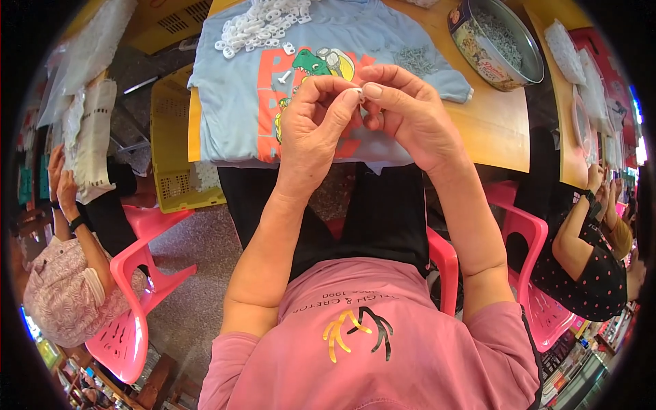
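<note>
Both my hands meet above a light blue printed shirt (pixel 229 126) spread on the table. Thumb and index finger of my left hand (pixel 318 119) pinch a small white plastic piece (pixel 361 96). My right hand (pixel 410 113) grips the same piece from the other side, its fingers curled; most of the piece is hidden by the fingertips. Beyond my left hand lie a white plug-shaped piece (pixel 284 78) and a single white plastic piece (pixel 289 49). A heap of similar white plastic pieces (pixel 263 26) covers the shirt's far left. Small grey screws (pixel 415 60) are scattered past my right hand.
A round tin (pixel 485 65) of screws stands at the far right of the wooden table (pixel 502 133). On the floor to the left sits a yellow plastic crate (pixel 171 154). People sit on both sides, on pink chairs (pixel 130 294); a person's hands (pixel 61 181) work at the left.
</note>
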`<state>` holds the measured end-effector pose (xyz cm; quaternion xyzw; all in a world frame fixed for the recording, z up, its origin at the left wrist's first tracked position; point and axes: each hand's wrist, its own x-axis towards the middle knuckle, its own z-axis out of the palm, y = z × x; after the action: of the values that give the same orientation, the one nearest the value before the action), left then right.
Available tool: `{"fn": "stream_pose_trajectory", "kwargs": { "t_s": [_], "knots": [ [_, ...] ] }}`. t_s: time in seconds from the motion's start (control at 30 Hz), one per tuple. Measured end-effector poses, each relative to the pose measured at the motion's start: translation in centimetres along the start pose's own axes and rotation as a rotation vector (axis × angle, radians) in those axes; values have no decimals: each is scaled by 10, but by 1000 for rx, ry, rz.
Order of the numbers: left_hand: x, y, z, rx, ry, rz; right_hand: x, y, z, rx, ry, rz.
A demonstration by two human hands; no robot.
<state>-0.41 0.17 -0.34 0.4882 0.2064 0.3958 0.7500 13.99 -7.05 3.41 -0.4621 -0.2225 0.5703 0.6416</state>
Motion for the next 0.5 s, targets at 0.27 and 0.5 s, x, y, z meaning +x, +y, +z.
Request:
{"fn": "stream_pose_trajectory", "kwargs": {
  "t_s": [0.27,0.5],
  "knots": [
    [0,2,2,-32,0,-25,-5,4,-9,-130,-49,-95],
    [1,1,2,-53,4,-49,-2,9,-9,-82,3,-64]
  ]
}}
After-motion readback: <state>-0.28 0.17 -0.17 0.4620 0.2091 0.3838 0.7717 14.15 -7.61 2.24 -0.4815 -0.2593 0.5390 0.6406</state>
